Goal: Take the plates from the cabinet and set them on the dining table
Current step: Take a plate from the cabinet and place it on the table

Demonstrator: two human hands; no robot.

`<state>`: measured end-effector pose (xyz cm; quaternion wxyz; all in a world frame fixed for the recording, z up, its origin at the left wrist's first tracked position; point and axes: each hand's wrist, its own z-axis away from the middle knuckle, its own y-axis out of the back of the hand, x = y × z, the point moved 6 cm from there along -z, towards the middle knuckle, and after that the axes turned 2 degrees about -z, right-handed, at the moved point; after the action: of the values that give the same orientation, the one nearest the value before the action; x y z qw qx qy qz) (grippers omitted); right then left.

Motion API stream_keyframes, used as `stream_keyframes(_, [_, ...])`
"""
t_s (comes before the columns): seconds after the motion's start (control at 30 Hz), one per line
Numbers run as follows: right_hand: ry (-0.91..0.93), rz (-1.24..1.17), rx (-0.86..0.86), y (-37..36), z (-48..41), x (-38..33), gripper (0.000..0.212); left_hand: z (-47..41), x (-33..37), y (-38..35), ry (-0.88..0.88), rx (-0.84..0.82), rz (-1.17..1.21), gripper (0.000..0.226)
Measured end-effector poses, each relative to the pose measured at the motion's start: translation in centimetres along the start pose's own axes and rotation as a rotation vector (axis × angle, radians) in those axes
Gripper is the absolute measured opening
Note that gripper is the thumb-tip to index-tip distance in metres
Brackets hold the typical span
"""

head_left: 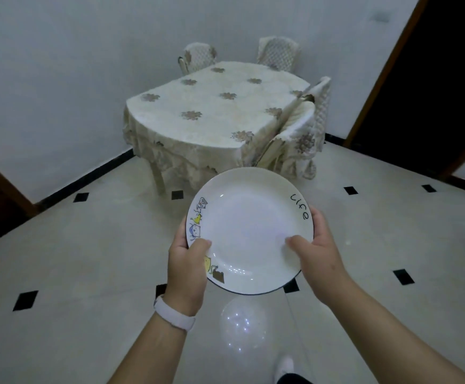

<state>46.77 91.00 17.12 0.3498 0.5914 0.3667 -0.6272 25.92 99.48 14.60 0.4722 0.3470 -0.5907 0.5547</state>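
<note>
I hold a white plate (249, 231) level in front of me, with cartoon drawings on its left rim and the word "life" on its right rim. My left hand (188, 268) grips the left edge, thumb on top. My right hand (316, 249) grips the right edge, thumb on the plate's face. Whether more plates lie under it I cannot tell. The dining table (214, 112), covered with a cream flowered cloth, stands ahead by the wall, some steps away.
Covered chairs stand at the table: two at the far side (198, 55) (278, 52) and two along the right (295, 137). Pale tiled floor (87, 259) with black diamond insets lies between me and the table. A dark doorway (430, 87) opens at right.
</note>
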Motion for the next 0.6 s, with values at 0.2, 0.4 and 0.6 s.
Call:
stream_keyframes(0.2, [0.01, 0.021, 0.096, 3.5, -3.2, -0.5, 0.051, -2.9, -0.7, -4.5, 0.012, -0.114, -0.023, 0.055])
stream_keyframes(0.4, [0.016, -0.023, 0.145, 7.6, -8.5, -1.6, 0.048, -6.7, -0.7, -10.7, -0.006, -0.16, -0.032, 0.055])
stream_keyframes(0.6, [0.06, -0.042, 0.195, 15.3, -14.4, -4.4, 0.051, -11.4, -1.5, -21.1, -0.03, -0.23, -0.048, 0.054])
